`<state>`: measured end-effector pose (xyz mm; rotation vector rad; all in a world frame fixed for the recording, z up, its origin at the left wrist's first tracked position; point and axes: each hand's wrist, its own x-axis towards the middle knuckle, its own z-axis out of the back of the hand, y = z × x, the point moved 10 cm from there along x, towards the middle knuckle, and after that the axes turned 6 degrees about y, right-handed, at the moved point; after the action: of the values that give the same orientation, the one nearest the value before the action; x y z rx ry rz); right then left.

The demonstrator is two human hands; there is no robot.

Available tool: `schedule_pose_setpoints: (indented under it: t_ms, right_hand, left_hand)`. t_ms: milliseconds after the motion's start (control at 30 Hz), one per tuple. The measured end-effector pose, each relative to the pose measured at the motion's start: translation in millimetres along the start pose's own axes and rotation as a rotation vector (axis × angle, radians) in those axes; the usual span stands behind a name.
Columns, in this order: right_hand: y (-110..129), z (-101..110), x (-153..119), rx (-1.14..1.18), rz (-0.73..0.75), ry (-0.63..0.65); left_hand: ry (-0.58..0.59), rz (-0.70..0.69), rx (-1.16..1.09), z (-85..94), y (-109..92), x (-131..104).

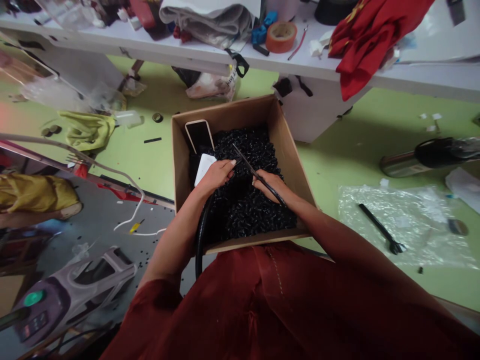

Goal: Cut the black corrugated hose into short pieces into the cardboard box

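A cardboard box (295, 155) stands in front of my body, holding a heap of small black pieces (243, 220). Over the heap, my right hand (270, 185) is wrapped round dark scissors (251, 167), whose blades point up and left. My left hand (220, 172) is closed in a pinch near the blades; what it grips is too small to make out. A black ribbed tube (201, 240) runs over the box's front edge beneath my left forearm. A phone (199, 136) leans at the box's back left, with a white object (204, 167) beside my left hand.
A white shelf (221, 59) crosses the back, bearing an orange tape roll (281, 36) and red cloth (369, 45). On the green surface at right are a metal flask (401, 162) and a plastic bag (416, 210) with a black tool. A purple stool (93, 280) stands lower left.
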<state>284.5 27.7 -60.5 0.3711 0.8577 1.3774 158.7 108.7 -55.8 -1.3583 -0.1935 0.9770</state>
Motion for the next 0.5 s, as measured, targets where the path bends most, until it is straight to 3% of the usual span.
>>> schedule_pose_setpoints:
  t_ms: [267,500]
  right_hand:
    - [-9.1,-11.6,5.4,-0.114,-0.029,0.039]
    - [-6.3,-6.4,2.9,-0.119,-0.008,-0.044]
  left_hand:
    - [-0.025,0.049,0.06,3.3,16.2,6.2]
    - [-0.039,0.063,0.047,4.5,15.7,6.3]
